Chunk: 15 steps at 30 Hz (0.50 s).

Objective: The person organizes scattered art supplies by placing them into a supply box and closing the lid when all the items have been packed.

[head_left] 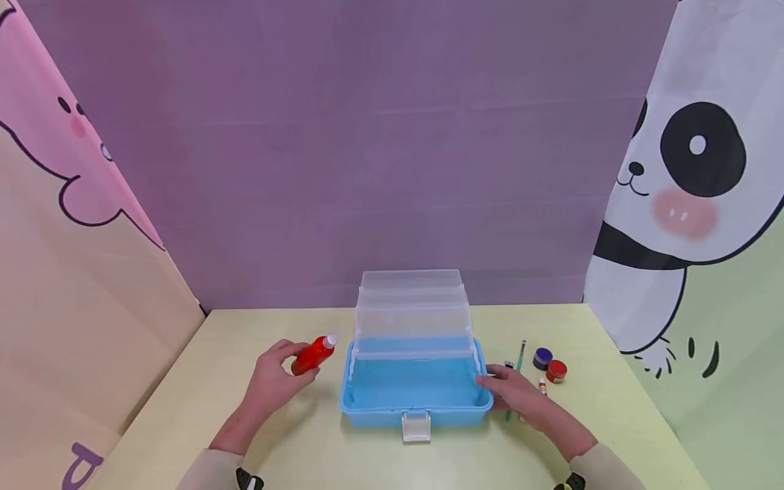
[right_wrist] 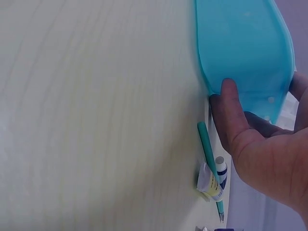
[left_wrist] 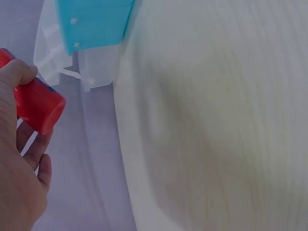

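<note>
One pale table (head_left: 465,463), purple backdrop (head_left: 392,136) behind blue box (head_left: 376,416)

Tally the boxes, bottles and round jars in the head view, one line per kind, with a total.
Boxes: 1, the blue box
Bottles: 1, the red bottle, held in the left hand
Round jars: 2, the purple jar and the red jar
Total: 4

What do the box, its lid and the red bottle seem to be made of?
Box: likely smooth plastic with a slight sheen; thin blue walls and rounded corners. Lid: probably plastic, clear but slightly cloudy; the purple backdrop shows through. Bottle: perhaps plastic, smooth with a soft shine; whether wall or contents give the red is unclear.
</note>
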Tool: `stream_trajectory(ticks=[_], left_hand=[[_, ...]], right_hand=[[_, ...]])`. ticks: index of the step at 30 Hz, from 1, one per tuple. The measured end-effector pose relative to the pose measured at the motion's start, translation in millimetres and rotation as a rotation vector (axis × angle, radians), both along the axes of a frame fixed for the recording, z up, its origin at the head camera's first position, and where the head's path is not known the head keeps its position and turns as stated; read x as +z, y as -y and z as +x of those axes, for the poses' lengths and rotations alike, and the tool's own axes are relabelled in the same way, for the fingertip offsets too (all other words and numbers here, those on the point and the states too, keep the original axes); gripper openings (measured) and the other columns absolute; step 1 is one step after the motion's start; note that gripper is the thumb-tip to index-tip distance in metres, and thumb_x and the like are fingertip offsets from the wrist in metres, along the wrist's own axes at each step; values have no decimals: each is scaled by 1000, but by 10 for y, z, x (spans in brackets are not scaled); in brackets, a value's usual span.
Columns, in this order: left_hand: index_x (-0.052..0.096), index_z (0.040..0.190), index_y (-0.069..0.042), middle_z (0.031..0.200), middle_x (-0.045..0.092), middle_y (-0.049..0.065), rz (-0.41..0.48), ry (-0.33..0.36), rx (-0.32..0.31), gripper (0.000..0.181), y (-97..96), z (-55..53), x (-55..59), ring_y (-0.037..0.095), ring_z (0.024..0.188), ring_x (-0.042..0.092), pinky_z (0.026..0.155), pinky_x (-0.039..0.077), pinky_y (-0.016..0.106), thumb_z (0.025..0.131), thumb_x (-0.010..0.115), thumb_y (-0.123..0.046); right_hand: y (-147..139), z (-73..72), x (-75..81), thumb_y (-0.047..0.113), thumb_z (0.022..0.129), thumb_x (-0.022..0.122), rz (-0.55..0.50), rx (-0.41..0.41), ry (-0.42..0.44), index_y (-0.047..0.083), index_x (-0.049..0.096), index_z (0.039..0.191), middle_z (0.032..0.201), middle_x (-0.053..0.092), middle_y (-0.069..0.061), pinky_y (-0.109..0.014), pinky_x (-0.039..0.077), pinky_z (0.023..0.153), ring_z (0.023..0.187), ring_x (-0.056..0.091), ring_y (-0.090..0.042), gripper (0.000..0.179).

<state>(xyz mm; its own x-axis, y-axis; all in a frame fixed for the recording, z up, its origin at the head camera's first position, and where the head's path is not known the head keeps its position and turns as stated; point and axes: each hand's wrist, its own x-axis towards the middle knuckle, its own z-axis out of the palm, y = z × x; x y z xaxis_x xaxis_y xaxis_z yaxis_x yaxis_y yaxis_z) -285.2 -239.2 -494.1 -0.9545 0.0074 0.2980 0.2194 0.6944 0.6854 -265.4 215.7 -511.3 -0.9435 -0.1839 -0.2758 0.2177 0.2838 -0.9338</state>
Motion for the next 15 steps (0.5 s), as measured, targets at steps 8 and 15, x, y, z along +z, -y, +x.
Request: stream_trajectory(ticks=[8, 15], left_hand=[[66, 117, -10, 110, 59, 5, -21, 4, 2, 51, -65, 91, 201, 33, 104, 55, 72, 58, 42, 72, 86, -19], [68, 115, -11, 107, 60, 3, -58, -6, -17, 52, -136, 160, 331, 27, 100, 55, 68, 58, 37, 68, 89, -19]], right_hand=[[7, -15, -14, 37, 92, 66, 6, -14, -3, -8, 42, 139, 123, 59, -23, -47, 54, 83, 95, 67, -34, 69], [12, -6, -24, 36, 93, 66, 10, -29, -3, -9, 44, 136, 120, 61, -20, -45, 55, 83, 93, 68, -32, 66]])
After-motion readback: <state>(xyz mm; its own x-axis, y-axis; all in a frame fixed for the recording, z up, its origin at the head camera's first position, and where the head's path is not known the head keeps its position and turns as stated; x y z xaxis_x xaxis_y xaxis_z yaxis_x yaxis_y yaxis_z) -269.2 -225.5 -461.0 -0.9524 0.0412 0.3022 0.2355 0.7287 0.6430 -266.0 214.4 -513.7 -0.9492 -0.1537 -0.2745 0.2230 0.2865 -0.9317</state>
